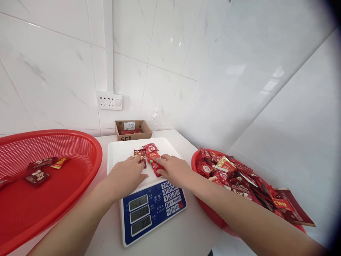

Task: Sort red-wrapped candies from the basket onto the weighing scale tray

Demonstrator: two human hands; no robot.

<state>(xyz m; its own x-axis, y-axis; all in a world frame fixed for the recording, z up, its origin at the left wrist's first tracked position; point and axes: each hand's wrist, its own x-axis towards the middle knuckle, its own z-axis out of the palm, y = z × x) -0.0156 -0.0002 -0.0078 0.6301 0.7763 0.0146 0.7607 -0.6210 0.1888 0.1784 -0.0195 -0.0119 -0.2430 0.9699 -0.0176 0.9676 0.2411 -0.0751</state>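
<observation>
Well, white marble-patterned wall tiles (160, 46) across the upper view, with a white wall socket panel (109, 101) set low on them, and below, a white tabletop (103, 234) running into the corner. Along the left side, a large red plastic basket (98, 156) with mesh walls, and a few scattered snack packets (37, 179) on its solid red floor. To the right, a second red basket (195, 161), heaped with a pile of red snack packets (223, 174) that spills over its far rim. Against the wall in the corner, an open cardboard box (133, 129) with something red inside. At the centre, a blue-faced digital weighing scale (151, 217), its white platform (125, 153) bearing a small cluster of red packets (150, 147), some overlapping, and three display windows and a keypad (170, 199) facing the wearer. Over that cluster, a left hand (125, 177) and a right hand (173, 170), close together, nearly meeting. Fingers of the left hand (137, 161) lying on one packet, slightly spread, fingers of the right hand (160, 161) stretched across another, with no way to tell whether either hand grips
</observation>
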